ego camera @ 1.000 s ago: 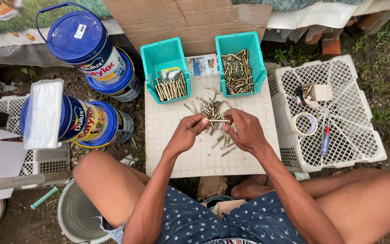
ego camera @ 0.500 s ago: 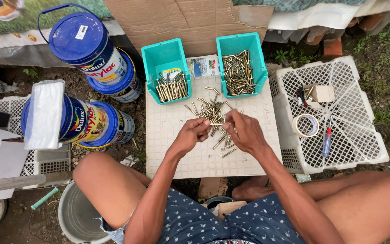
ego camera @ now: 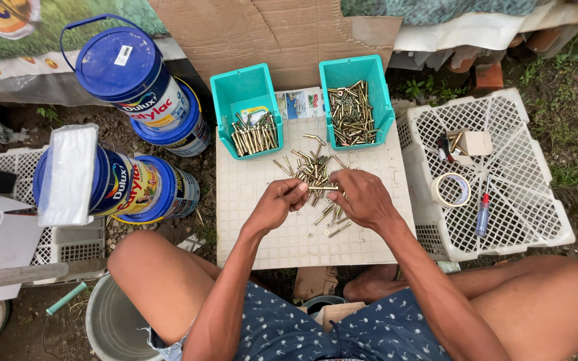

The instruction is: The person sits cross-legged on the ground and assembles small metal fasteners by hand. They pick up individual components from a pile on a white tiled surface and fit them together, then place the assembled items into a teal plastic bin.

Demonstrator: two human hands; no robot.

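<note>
Both hands, left hand [ego camera: 277,202] and right hand [ego camera: 362,197], pinch 1 brass bolt [ego camera: 321,188] between fingers: small, stiff, light, slippery; grip its ends.

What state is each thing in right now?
Left hand: pinching one end of a brass bolt.
Right hand: holding the bolt's other end.
Left teal bin: partly filled, bolts lined up.
Right teal bin: bolts heaped.
Top paint bucket: lid on.
Tape roll: lying flat.

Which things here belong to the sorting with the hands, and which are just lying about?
In use: left hand, right hand, brass bolt, loose bolt pile, left teal bin, right teal bin.
Lying about: paint buckets, tape roll, white crate.
</note>
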